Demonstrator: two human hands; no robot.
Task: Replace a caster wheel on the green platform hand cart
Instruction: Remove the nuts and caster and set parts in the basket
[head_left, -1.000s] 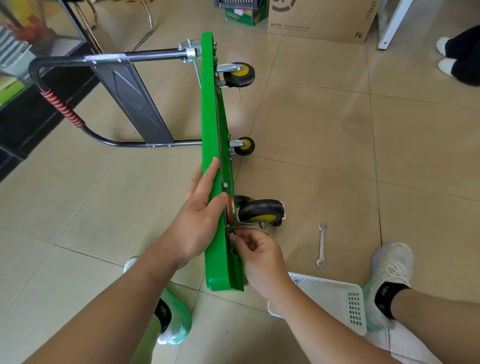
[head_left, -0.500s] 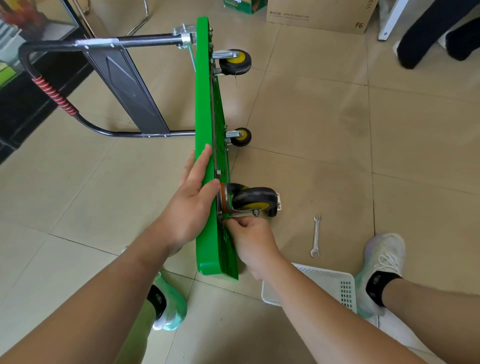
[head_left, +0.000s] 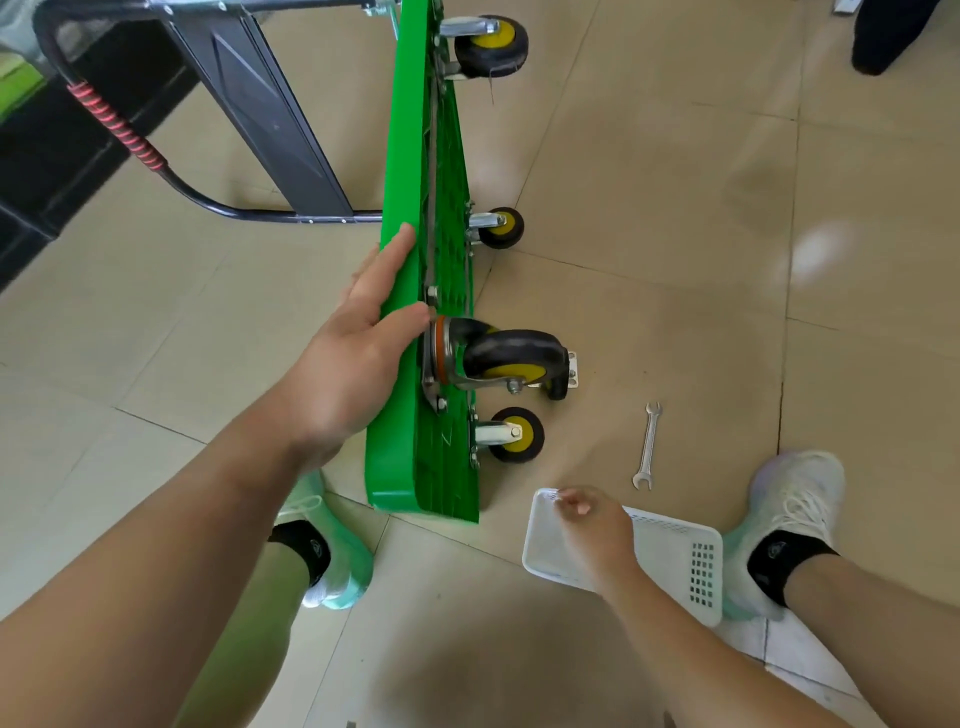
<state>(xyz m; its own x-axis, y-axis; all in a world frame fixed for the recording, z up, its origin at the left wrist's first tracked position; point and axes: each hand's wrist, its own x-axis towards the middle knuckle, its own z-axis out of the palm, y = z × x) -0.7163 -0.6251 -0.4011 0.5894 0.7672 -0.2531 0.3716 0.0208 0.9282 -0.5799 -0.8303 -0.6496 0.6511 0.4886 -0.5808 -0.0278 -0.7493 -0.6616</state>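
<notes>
A green cart stands on its long edge on a tiled floor, with its underside facing right. Its black handle sticks out to the left.

The left hand lies flat against the cart's upper edge. Its fingers are straight and close together, and the thumb reaches over the edge, just beside a metal plate.

That plate belongs to a large caster, black with a yellow hub, which sits against the underside. Three small wheels also stick out from the underside, one nearer than the caster and two farther.

The right hand is over the left corner of a white basket, which sits on the floor near the cart's near end. Its fingers are curled and the tips are bunched. The hand is blurred, so I cannot tell if they pinch anything.

A wrench lies on the floor right of the caster, touching nothing. A pale shoe stands beyond it.
</notes>
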